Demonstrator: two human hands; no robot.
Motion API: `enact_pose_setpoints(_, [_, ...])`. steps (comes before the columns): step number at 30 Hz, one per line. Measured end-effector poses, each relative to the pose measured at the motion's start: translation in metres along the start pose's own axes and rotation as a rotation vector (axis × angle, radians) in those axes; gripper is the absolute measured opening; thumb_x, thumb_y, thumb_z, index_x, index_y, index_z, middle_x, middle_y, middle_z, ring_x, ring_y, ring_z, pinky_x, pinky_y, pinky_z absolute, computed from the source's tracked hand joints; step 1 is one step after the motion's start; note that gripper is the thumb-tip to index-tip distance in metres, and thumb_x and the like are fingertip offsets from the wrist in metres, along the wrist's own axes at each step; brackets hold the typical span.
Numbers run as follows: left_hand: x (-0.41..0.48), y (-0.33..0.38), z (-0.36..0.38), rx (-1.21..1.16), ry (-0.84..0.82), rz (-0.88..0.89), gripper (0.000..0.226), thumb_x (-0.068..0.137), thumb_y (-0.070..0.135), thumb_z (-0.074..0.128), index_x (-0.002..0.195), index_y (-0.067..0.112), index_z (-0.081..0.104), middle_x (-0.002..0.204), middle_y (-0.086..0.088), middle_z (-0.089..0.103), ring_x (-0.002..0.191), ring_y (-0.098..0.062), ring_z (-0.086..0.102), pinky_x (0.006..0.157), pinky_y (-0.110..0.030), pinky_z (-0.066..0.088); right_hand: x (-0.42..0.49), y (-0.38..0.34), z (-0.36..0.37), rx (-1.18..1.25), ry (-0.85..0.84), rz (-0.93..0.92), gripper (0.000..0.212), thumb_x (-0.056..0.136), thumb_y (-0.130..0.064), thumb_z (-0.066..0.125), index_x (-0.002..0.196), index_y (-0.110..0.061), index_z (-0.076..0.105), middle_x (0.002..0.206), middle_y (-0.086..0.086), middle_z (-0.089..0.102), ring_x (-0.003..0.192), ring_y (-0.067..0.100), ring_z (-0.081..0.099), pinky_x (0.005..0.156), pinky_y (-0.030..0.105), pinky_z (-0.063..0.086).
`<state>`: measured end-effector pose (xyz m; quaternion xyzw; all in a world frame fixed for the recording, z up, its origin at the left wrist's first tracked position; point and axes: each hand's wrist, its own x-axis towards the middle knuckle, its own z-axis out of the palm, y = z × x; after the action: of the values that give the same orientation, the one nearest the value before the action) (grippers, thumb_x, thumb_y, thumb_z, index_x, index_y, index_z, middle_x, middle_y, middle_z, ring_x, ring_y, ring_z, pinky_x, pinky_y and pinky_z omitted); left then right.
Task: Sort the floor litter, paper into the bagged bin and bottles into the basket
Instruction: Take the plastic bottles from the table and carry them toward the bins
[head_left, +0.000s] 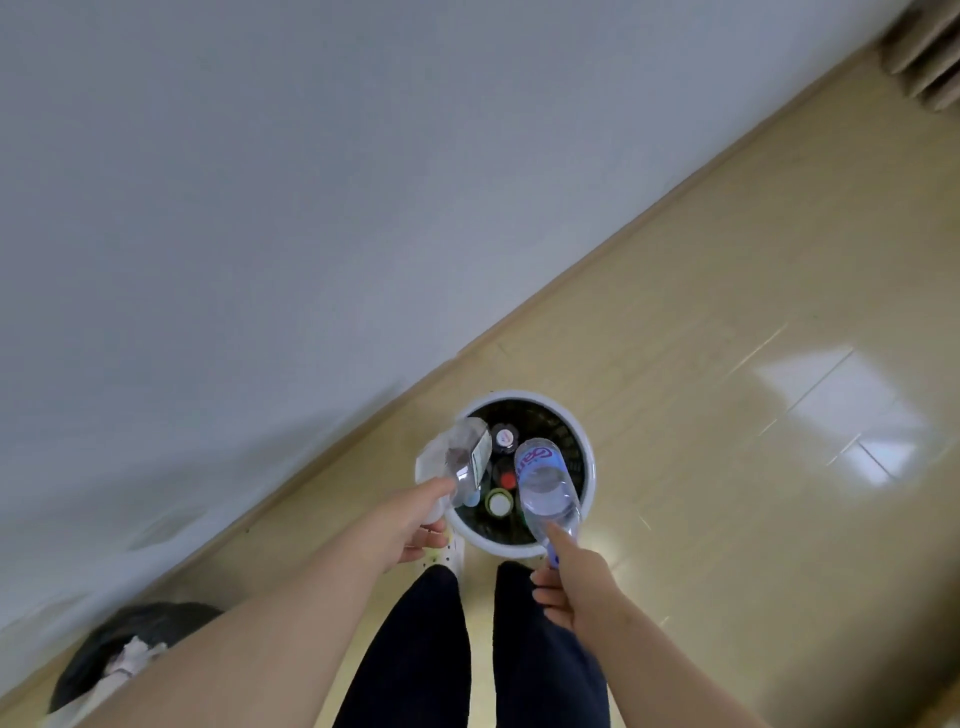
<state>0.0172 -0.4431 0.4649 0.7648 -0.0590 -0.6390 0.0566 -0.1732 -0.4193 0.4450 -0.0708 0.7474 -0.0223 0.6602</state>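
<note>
Far left on the floor (727, 322) sits the bin (78, 670), its black bag slack and glossy, with crumpled white paper (134, 656) inside. My left fingers (440, 489) are curled round the neck end of a crinkled clear bottle (467, 457), whose base hangs over the left rim of the basket (588, 470). The basket is round, with a smooth white rim and a dark slotted wall; several bottles stand inside, showing white and red caps. My right fingers (559, 536) pinch the neck of a smooth clear purple-lettered bottle (543, 480) above the basket's right half. The floor is glossy beige tile.
</note>
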Motion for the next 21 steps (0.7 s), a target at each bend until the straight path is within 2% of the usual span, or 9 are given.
enact_pose_setpoints(4, [0.04, 0.007, 0.021, -0.072, 0.055, -0.064, 0.033, 0.089, 0.044, 0.053, 0.082, 0.012, 0.055, 0.074, -0.002, 0.057, 0.06, -0.012, 0.057, 0.064, -0.025, 0.045, 0.045, -0.011, -0.003, -0.111, -0.003, 0.076, 0.034, 0.09, -0.046, 0.051, 0.078, -0.014, 0.051, 0.073, 0.007, 0.051, 0.052, 0.016, 0.044, 0.044, 0.02, 0.034])
enact_pose_setpoints(7, [0.064, 0.007, 0.034, -0.047, 0.11, -0.074, 0.032, 0.085, 0.042, 0.057, 0.088, 0.011, 0.06, 0.076, -0.003, 0.062, 0.063, -0.015, 0.063, 0.065, -0.026, 0.047, 0.077, -0.018, -0.008, -0.214, 0.022, 0.065, 0.039, 0.09, -0.047, 0.05, 0.083, -0.009, 0.052, 0.084, 0.009, 0.055, 0.061, 0.018, 0.049, 0.05, 0.024, 0.038])
enact_pose_setpoints(9, [0.078, 0.005, 0.043, -0.044, 0.151, -0.069, 0.032, 0.082, 0.041, 0.06, 0.09, 0.01, 0.062, 0.077, -0.004, 0.063, 0.062, -0.017, 0.064, 0.067, -0.029, 0.049, 0.097, -0.021, -0.008, -0.256, 0.011, 0.059, 0.04, 0.091, -0.048, 0.05, 0.078, -0.01, 0.052, 0.08, 0.007, 0.056, 0.058, 0.014, 0.048, 0.052, 0.024, 0.039])
enact_pose_setpoints(11, [0.081, 0.003, 0.047, -0.064, 0.24, -0.033, 0.03, 0.081, 0.038, 0.06, 0.089, 0.01, 0.061, 0.073, -0.005, 0.061, 0.057, -0.017, 0.061, 0.065, -0.03, 0.049, 0.106, -0.025, -0.002, -0.299, -0.015, 0.039, 0.04, 0.091, -0.048, 0.049, 0.07, -0.015, 0.048, 0.071, 0.001, 0.053, 0.056, 0.011, 0.047, 0.052, 0.022, 0.039])
enact_pose_setpoints(13, [0.081, 0.003, 0.048, -0.07, 0.389, 0.025, 0.031, 0.08, 0.04, 0.059, 0.09, 0.011, 0.059, 0.072, -0.003, 0.061, 0.056, -0.019, 0.059, 0.065, -0.031, 0.049, 0.118, -0.028, 0.007, -0.376, -0.034, 0.018, 0.039, 0.091, -0.049, 0.049, 0.07, -0.016, 0.048, 0.071, 0.0, 0.052, 0.057, 0.011, 0.046, 0.053, 0.022, 0.039])
enact_pose_setpoints(16, [0.074, 0.0, 0.041, 0.045, 0.566, 0.132, 0.045, 0.07, 0.053, 0.05, 0.097, 0.017, 0.051, 0.078, -0.003, 0.061, 0.069, -0.023, 0.059, 0.061, -0.033, 0.045, 0.134, -0.036, 0.023, -0.436, -0.049, 0.005, 0.041, 0.09, -0.052, 0.048, 0.067, -0.018, 0.047, 0.07, -0.001, 0.051, 0.059, 0.012, 0.046, 0.059, 0.025, 0.041])
enact_pose_setpoints(18, [0.071, -0.004, 0.031, 0.103, 0.648, 0.188, 0.048, 0.064, 0.053, 0.043, 0.098, 0.018, 0.05, 0.077, 0.002, 0.058, 0.07, -0.018, 0.054, 0.057, -0.03, 0.035, 0.141, -0.042, 0.034, -0.441, -0.056, 0.007, 0.042, 0.09, -0.052, 0.047, 0.065, -0.019, 0.046, 0.068, -0.002, 0.05, 0.058, 0.012, 0.046, 0.056, 0.023, 0.039])
enact_pose_setpoints(21, [0.075, -0.011, 0.013, 0.077, 0.76, 0.251, 0.045, 0.067, 0.05, 0.044, 0.097, 0.017, 0.053, 0.072, 0.009, 0.053, 0.064, -0.011, 0.048, 0.054, -0.028, 0.032, 0.145, -0.055, 0.045, -0.466, -0.073, -0.009, 0.036, 0.093, -0.046, 0.047, 0.073, -0.016, 0.049, 0.069, 0.0, 0.051, 0.054, 0.01, 0.045, 0.051, 0.021, 0.038])
